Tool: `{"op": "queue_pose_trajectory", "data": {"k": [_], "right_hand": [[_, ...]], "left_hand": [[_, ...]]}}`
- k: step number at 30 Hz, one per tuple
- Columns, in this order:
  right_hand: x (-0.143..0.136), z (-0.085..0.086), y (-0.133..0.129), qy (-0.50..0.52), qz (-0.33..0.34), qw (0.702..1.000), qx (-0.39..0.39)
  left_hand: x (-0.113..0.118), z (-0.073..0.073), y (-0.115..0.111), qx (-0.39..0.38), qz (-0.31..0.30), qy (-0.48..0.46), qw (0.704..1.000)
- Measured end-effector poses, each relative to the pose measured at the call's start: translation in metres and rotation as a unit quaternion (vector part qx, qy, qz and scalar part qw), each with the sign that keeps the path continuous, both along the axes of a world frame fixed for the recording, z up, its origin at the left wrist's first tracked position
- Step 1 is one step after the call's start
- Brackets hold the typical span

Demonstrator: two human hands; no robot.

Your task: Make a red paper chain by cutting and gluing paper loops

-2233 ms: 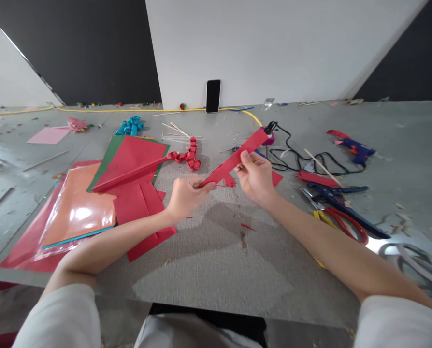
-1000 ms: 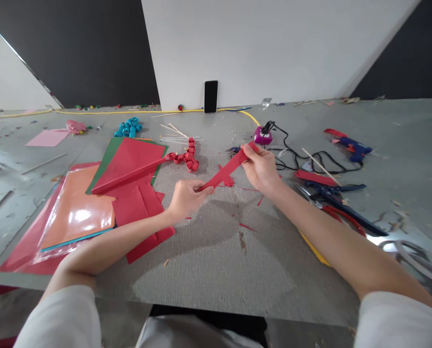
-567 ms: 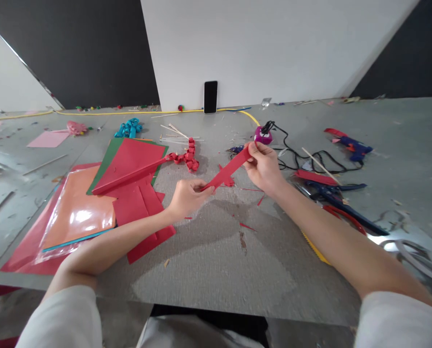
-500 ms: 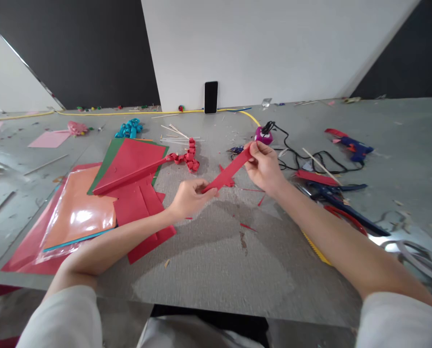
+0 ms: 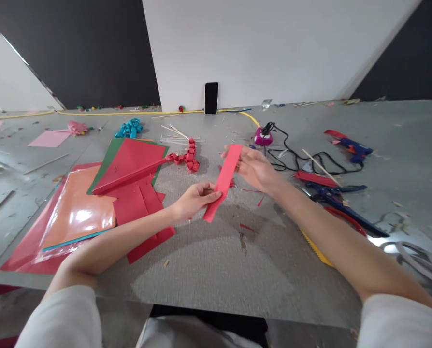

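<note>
Your left hand (image 5: 193,199) is closed in a pinch, thumb in front, on the lower part of a red paper strip (image 5: 226,176), which slants up in front of you above the worktop (image 5: 205,275). Your right hand (image 5: 256,169) has its fingers loosely extended and passing behind the strip's upper end; you cannot tell whether they grip it.

Beyond the strip you have one red paper chain (image 5: 191,157), one blue paper cluster (image 5: 129,128) and one pink paper cluster (image 5: 77,128). To your left, one orange sheet (image 5: 74,195) lies in clear plastic. To your right are one purple adapter (image 5: 263,137), one blue glue gun (image 5: 357,151) and one red loop handle (image 5: 348,220), partly hidden by your forearm.

The worktop is grey and littered with scraps. One phone (image 5: 211,98) leans against a white panel (image 5: 274,48) flanked by two dark ones.
</note>
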State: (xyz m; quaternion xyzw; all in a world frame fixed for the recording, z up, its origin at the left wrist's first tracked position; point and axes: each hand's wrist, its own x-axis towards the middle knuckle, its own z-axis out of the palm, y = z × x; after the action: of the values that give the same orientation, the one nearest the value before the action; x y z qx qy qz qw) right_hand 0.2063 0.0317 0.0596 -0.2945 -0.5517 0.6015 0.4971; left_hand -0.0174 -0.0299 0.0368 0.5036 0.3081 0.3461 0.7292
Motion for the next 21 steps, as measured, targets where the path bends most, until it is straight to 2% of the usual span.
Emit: {"op": "queue_pose_trajectory", "data": {"k": [2,5,11,17,19,21], "right_hand": [[-0.003,-0.002,0.001,-0.027,-0.013,0.999,-0.013],[-0.006,-0.006,0.001,-0.061,-0.041,0.997,0.006],[-0.010,-0.004,-0.009,-0.051,-0.105,0.990,0.085],[-0.017,0.009,-0.026,-0.167,-0.176,0.959,0.143],[-0.017,0.011,-0.030,-0.204,-0.149,0.957,0.145],[-0.018,0.012,-0.032,-0.244,-0.094,0.954,0.145]], "left_hand": [[0.001,-0.007,0.003,0.051,0.061,0.043,0.996],[0.001,-0.014,0.006,0.077,0.100,0.089,0.988],[-0.001,-0.011,0.003,0.082,0.101,0.081,0.988],[0.002,-0.009,0.002,0.098,0.088,0.083,0.988],[0.003,-0.007,0.003,0.105,0.089,0.078,0.987],[0.003,-0.003,0.004,0.118,0.104,0.065,0.985]]}}
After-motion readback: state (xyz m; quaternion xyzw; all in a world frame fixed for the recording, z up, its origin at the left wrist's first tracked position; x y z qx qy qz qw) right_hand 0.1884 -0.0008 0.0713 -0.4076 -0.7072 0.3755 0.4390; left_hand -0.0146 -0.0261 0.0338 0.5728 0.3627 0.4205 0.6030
